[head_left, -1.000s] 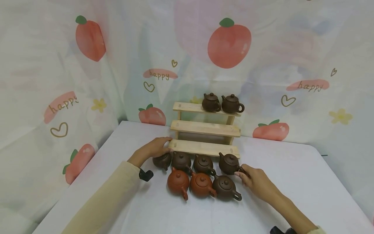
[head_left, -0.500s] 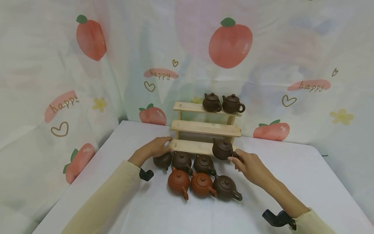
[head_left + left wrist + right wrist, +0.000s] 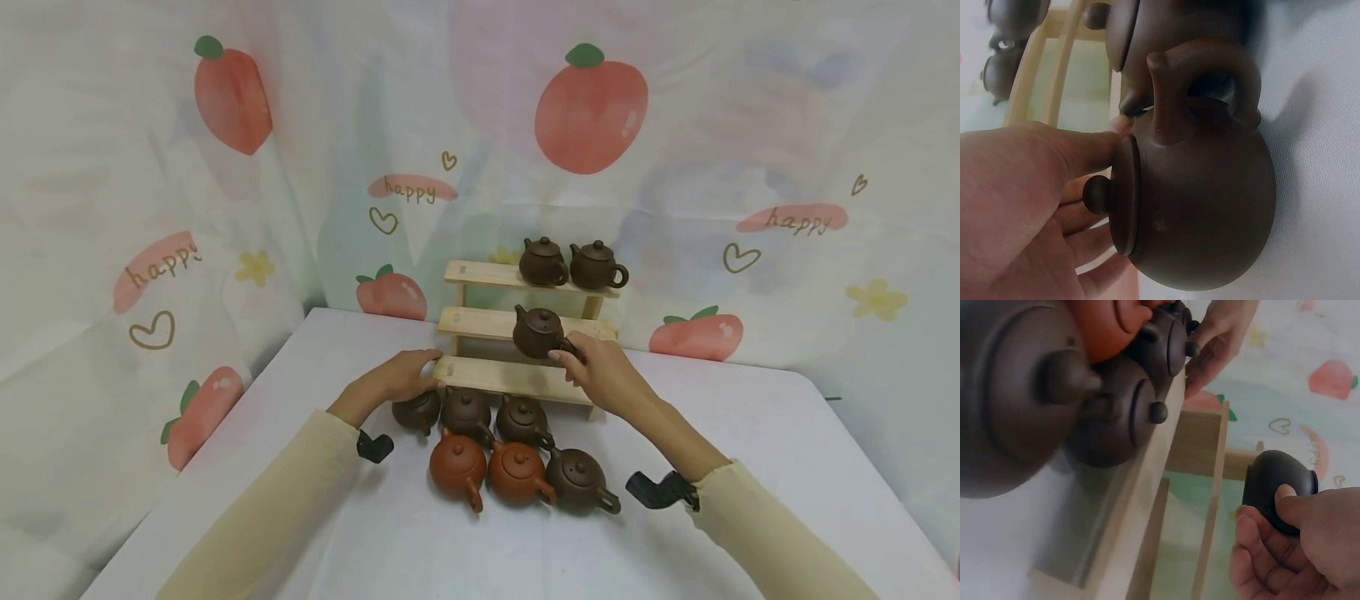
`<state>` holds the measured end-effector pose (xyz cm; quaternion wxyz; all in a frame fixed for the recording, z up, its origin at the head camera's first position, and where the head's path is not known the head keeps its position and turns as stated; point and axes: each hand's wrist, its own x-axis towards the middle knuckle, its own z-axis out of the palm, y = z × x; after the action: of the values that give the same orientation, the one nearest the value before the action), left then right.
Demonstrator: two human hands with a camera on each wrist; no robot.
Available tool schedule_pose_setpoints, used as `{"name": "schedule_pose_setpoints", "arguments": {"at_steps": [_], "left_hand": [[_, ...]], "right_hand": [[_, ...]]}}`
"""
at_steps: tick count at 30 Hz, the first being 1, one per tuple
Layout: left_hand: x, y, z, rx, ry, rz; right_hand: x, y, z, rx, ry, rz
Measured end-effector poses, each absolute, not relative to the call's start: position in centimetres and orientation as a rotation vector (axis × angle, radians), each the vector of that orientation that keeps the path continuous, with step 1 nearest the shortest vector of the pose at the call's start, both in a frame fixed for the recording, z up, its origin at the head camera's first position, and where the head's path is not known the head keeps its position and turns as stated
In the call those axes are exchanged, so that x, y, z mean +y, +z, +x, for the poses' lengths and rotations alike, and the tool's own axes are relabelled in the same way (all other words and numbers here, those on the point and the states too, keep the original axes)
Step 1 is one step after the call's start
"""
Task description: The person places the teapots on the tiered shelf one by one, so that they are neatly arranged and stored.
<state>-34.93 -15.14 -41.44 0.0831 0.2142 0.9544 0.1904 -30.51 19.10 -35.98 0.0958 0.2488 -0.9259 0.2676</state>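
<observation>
Head view: right hand (image 3: 603, 379) pinches a dark brown teapot (image 3: 537, 332) by its handle, fingers curled round it, pot upright at the front of the middle step of the wooden rack (image 3: 525, 329), whether resting there or just above cannot be told; two dark teapots (image 3: 572, 265) sit on the top step at 12 o'clock from it; left hand (image 3: 397, 379) lies at 9 o'clock against the left end of the bottom step, fingers fairly straight, holding nothing; six more teapots (image 3: 510, 454) stand in two rows on the white table (image 3: 787, 467) at 6 o'clock from the rack. Left wrist view: left-hand fingers (image 3: 1079, 150) extended, a fingertip touching a near dark teapot (image 3: 1197, 212) by its lid; Right wrist view: fingers (image 3: 1260, 550) wrapped round the held teapot beside the rack slats.
</observation>
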Motion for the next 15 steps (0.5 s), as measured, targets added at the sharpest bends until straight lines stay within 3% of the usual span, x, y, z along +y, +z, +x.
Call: {"name": "schedule_pose_setpoints", "arguments": {"at_steps": [15], "left_hand": [[-15.4,-41.6,-35.0,2.838,0.597,0.626]], "right_hand": [[14.4,-31.9,-35.8,-2.78,0.794,0.668]]}}
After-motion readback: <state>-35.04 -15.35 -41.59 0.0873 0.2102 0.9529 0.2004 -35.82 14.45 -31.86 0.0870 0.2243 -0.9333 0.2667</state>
